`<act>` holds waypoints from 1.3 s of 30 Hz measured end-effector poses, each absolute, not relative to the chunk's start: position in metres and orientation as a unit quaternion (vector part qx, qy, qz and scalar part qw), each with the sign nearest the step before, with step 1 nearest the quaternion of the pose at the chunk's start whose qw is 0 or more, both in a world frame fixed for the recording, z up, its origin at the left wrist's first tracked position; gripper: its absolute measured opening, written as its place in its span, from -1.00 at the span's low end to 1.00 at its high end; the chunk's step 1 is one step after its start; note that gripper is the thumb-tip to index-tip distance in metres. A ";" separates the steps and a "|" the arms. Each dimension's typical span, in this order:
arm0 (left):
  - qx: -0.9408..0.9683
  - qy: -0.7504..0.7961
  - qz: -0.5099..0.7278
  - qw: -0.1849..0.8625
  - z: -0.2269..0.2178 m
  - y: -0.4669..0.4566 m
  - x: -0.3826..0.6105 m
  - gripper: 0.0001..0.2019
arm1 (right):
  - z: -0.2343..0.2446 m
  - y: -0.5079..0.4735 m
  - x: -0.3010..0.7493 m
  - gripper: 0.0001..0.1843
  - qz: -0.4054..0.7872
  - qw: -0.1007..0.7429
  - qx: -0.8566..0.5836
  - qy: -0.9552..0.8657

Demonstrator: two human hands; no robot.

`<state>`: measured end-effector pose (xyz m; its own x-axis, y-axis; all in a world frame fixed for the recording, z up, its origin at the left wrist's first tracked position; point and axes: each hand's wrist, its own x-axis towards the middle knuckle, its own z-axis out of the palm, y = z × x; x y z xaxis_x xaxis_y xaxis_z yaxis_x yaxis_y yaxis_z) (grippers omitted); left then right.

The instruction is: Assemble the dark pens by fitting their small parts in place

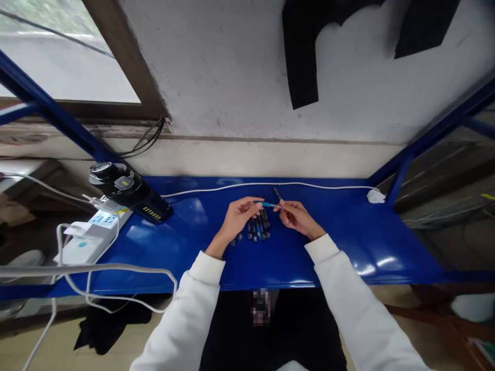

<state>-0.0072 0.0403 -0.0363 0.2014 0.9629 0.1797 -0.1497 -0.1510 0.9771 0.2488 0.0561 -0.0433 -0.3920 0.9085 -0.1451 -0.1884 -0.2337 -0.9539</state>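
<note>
Over the row of pens (259,230) on the counter (270,268), the left hand (240,214) pinches a blue pen (266,204) whose clear end the right hand (297,216) grips, apparently mid-assembly or mid-parting, which calls for steady alignment.

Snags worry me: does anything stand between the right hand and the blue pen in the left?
Nothing visible does: the right hand is at one end of the blue pen. The pen row lies below, not between.

Blk bottle (135,195) w/ yellow lettering, left — by wht pwr strip (87,242). Thin wht cord (278,183) along far side of blue tabletop (344,226) — sm. wht wad (376,196) far right.
</note>
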 end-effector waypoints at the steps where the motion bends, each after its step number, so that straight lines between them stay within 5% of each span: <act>1: 0.557 0.365 0.518 0.538 -0.036 0.041 -0.006 -0.63 | -0.044 0.057 0.249 -0.40 0.685 0.400 -0.383 -0.473; 17: 0.683 0.417 0.502 0.327 -0.028 0.024 -0.017 -0.79 | -0.045 0.059 0.240 -0.42 0.673 0.367 -0.382 -0.516; 39: 0.678 0.436 0.480 0.346 -0.028 0.019 -0.017 -0.48 | -0.049 0.050 0.239 -0.38 0.645 0.382 -0.376 -0.545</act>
